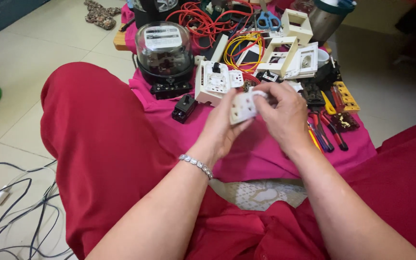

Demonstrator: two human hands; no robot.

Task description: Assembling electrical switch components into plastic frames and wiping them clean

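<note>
Glossy white plastic socket (243, 107); matt pink cloth (266, 154); clear-domed meter (164, 50).

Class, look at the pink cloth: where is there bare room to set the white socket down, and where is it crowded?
Bare pink cloth lies below both hands, between the small black breaker and the red-handled pliers. The far end, around the round glass-domed meter and tangled red wires, is crowded.

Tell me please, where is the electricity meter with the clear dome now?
In the head view, the electricity meter stands upper left of centre on the pink cloth, left of the white switch plate and above the small black breaker.
</note>
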